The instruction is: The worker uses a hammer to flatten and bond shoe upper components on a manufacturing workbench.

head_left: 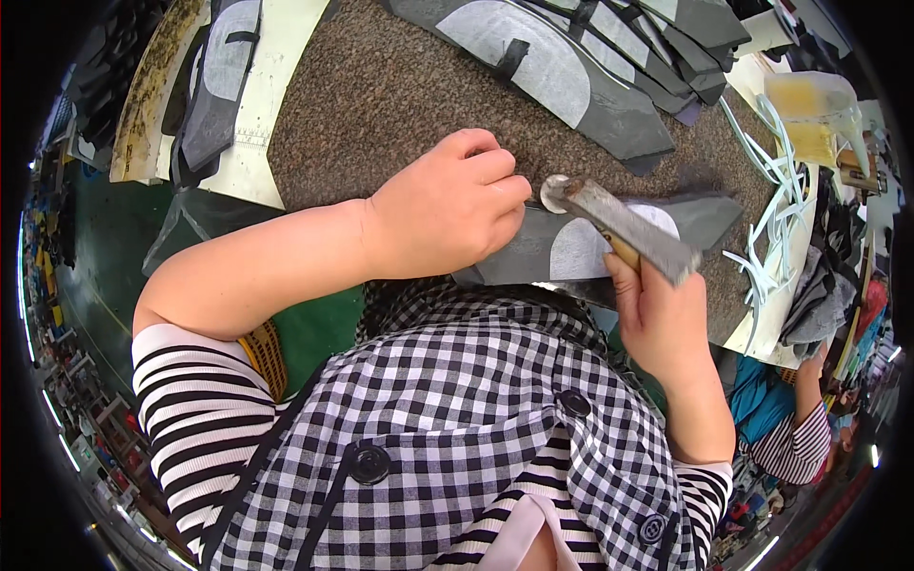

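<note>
In my right hand (657,309) is a hammer, its wooden handle (624,250) gripped and its metal head (628,224) tilted over the work. Beneath the hammer lies a dark grey flat piece (528,243), like leather or sheet material, with a light grey rounded patch (578,252) on it. It sits along the near edge of the brown carpet-like mat (371,105). My left hand (452,205) is closed over the left end of this piece, knuckles up. Its fingertips are hidden, so what they pinch does not show.
Similar dark pieces with light patches (519,57) are piled at the far side. Another stack (219,71) stands at the left. Pale strips (776,219) tangle at the right, near a yellowish clear container (814,114). Another person's striped sleeve (795,447) shows at the lower right.
</note>
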Demonstrator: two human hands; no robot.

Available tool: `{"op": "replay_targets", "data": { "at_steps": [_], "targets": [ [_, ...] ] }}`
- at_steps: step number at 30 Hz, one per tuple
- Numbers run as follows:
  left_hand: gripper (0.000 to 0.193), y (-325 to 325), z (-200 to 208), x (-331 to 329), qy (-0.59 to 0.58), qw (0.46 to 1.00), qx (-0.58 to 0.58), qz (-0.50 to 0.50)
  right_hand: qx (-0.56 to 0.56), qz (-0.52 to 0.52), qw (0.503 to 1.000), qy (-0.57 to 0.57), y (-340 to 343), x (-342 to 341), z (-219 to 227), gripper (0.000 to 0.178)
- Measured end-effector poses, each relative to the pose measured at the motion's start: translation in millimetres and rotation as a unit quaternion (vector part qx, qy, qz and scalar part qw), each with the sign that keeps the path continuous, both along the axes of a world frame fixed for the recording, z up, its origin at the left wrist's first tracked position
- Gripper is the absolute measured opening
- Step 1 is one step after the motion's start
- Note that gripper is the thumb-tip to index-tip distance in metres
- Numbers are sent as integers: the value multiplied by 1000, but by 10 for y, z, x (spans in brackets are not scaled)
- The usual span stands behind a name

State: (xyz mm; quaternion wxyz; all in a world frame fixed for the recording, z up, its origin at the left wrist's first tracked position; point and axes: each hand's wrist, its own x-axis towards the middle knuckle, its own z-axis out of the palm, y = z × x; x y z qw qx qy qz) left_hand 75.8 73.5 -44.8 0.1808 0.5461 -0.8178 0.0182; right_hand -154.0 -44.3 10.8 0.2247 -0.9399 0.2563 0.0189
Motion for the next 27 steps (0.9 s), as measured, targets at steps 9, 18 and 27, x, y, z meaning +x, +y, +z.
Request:
{"op": "replay_targets", "data": {
  "at_steps": [9,18,27],
  "targets": [
    [17,139,-71,-24,100,988,6,119,-9,53,998,20,21,134,12,24],
    [16,200,-110,-80,252,939,60,226,7,47,999,2,65,201,13,23],
    [16,319,-161,-217,138,970,-8,202,2,67,997,38,-6,251,4,25]
  ]
}}
